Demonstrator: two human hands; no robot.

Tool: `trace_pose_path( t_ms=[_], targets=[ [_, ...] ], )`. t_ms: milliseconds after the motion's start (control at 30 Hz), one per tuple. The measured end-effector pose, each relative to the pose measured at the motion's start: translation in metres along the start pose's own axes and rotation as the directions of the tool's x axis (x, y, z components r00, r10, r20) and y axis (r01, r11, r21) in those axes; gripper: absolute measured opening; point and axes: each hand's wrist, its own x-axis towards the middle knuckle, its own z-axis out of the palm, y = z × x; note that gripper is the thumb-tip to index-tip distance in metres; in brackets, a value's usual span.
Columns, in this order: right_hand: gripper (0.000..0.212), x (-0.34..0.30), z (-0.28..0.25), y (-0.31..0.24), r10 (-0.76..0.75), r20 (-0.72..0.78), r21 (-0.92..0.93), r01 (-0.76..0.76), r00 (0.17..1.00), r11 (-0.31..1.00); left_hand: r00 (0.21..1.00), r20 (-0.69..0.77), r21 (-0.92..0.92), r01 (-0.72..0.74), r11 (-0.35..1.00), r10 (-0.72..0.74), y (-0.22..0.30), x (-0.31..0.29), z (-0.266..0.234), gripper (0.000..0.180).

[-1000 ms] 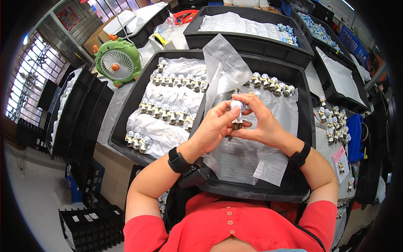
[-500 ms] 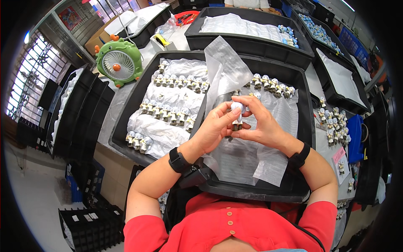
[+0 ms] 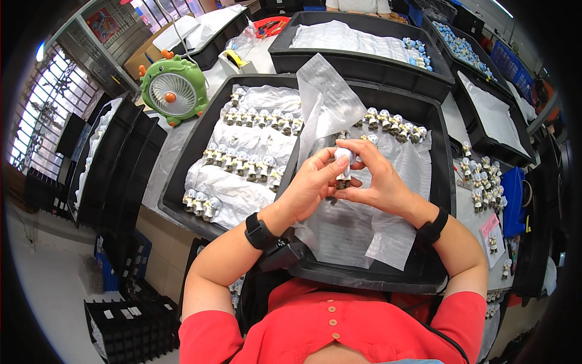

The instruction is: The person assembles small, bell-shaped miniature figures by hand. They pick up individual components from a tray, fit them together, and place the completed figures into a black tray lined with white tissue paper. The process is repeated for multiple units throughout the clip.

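Between my two hands, above the right-hand black tray [image 3: 447, 176], a small figurine [image 3: 345, 176] with a pale blue head, whitish body and dark base stands roughly upright. My left hand [image 3: 310, 183] grips it from the left, its thumb over the front of the head. Curved around the other side, my right hand [image 3: 381, 177] has fingers at the head and a thumb near the base. Fingers partly hide the figurine. Behind my hands, similar figurines [image 3: 385, 120] lie in a row on the tray's translucent foam sheet [image 3: 407, 164].
At left, a black tray [image 3: 174, 189] holds rows of figurines on white sheeting. A green fan [image 3: 174, 90] and tape dispenser [image 3: 233, 60] stand beyond it. Another black tray [image 3: 364, 64] is at the back. Loose figurines [image 3: 483, 180] cluster at right beside a blue bin [image 3: 514, 200].
Both hands keep their hold on the figurine, with hardly any movement. The whole view has shifted very slightly.
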Motion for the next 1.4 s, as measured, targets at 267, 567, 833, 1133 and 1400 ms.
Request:
trace_pose_path(
  t_ms=[267,567,833,1133,1400],
  targets=[
    [0.071,-0.0001,-0.0013,-0.0008,0.032,0.03,0.009,-0.032,0.999,0.999,1.0,-0.003,0.013,0.006,1.0,-0.006,-0.0007,0.0006,-0.0012,0.046],
    [0.071,0.0003,-0.0014,-0.0006,0.025,0.036,-0.014,-0.024,0.999,1.0,1.0,-0.007,0.019,0.019,1.0,-0.019,0.0008,-0.0005,-0.0003,0.041],
    [0.071,-0.0004,-0.0012,-0.0034,0.051,0.011,0.015,-0.051,0.999,0.999,1.0,0.025,-0.023,-0.002,1.0,0.003,0.0011,-0.0001,0.0001,0.041],
    [0.073,-0.0002,-0.0011,-0.003,0.013,-0.023,-0.013,-0.013,1.0,1.0,0.999,-0.004,-0.013,-0.037,0.999,0.037,0.0005,-0.0008,0.0011,0.046],
    [0.073,0.0005,0.0,-0.0005,-0.04,-0.048,-0.011,0.04,0.998,0.999,0.999,0.008,0.043,-0.05,0.998,0.049,0.0018,-0.0012,0.001,0.05]
  ],
)
